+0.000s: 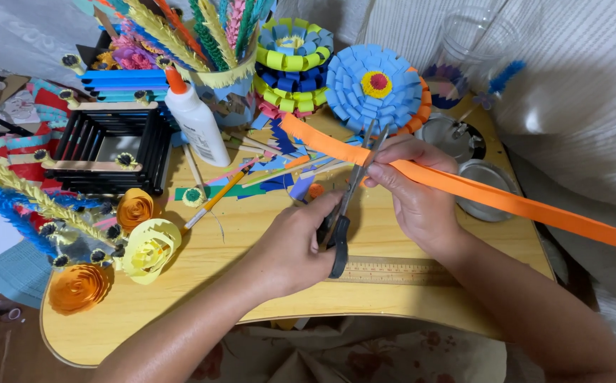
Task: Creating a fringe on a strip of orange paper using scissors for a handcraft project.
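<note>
Near the middle of the frame the left hand [295, 245] was curled shut around the black handles of a pair of scissors [347, 202], blades parted at the strip's edge. The right hand [413, 186] pinched one long orange paper strip [464, 186] between thumb and fingers; the strip ran from centre to the right edge. On the wooden worktop [201, 284] lay one ruler [393, 272], three rolled paper roses [148, 250] at left, and one glue bottle [196, 120] at upper left.
</note>
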